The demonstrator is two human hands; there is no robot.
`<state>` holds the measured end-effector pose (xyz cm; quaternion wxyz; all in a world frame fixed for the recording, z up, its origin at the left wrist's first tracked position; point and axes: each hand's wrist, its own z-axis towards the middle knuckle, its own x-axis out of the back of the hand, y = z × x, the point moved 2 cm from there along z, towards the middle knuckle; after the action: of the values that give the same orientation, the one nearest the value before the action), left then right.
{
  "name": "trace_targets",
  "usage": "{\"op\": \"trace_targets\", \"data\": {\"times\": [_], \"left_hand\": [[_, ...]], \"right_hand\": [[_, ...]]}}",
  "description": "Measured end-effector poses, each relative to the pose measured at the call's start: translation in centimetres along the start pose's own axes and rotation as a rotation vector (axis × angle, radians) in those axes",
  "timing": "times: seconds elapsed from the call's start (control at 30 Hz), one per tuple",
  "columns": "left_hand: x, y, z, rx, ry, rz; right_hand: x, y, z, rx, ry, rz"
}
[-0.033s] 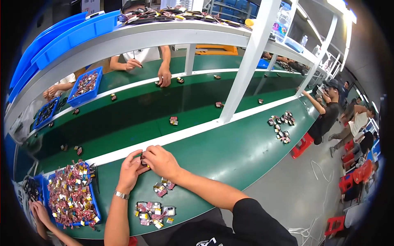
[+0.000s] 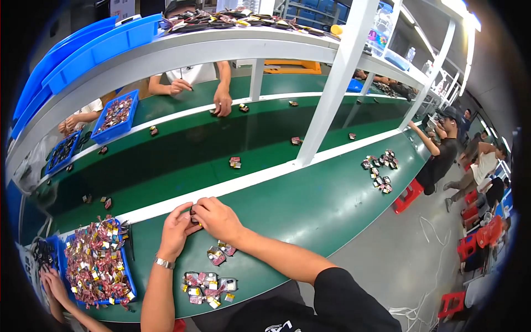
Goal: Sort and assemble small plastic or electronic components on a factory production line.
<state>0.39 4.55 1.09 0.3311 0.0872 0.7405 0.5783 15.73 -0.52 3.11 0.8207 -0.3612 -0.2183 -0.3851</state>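
Note:
Above the green work surface, my left hand (image 2: 176,228) and my right hand (image 2: 218,218) meet with fingers closed around one small black electronic part (image 2: 194,216). A bit of yellow shows at its lower edge; my fingers hide most of it. Just below my hands lies a small cluster of electronic parts (image 2: 218,254) with red wires, black casings and pale labels. Nearer my body sits a larger group of similar parts (image 2: 206,287). Left of my left forearm stands a blue tray (image 2: 130,272) heaped with red-wired pieces (image 2: 95,260) bearing white and yellow tabs.
Past a white rail (image 2: 243,182) runs a green conveyor belt (image 2: 182,182) with scattered parts. A white post (image 2: 337,83) rises ahead to a loaded shelf. More assembled parts (image 2: 380,170) lie to the right. Another person's hands (image 2: 55,285) are at far left; a co-worker's hand (image 2: 223,103) is across the belt.

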Motion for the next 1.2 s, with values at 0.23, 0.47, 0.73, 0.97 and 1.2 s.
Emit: {"op": "trace_targets", "data": {"times": [0.23, 0.47, 0.73, 0.97, 1.2], "left_hand": [[-1.0, -1.0, 1.1, -0.056, -0.030, -0.014], [-0.1, -0.6, 0.5, -0.025, 0.006, -0.070], [-0.1, -0.7, 0.5, -0.033, -0.025, -0.042], [-0.6, -0.4, 0.4, -0.024, -0.030, 0.016], [-0.1, -0.4, 0.4, -0.049, -0.127, -0.021]], "right_hand": [[1.3, 0.5, -0.1, 0.038, -0.007, -0.063], [1.4, 0.0, 1.0, 0.152, -0.076, -0.018], [1.9, 0.9, 1.2, 0.185, -0.168, 0.104], [2.2, 1.7, 1.3, 0.096, -0.213, 0.147], [1.6, 1.7, 0.8, -0.054, -0.205, 0.264]]}}
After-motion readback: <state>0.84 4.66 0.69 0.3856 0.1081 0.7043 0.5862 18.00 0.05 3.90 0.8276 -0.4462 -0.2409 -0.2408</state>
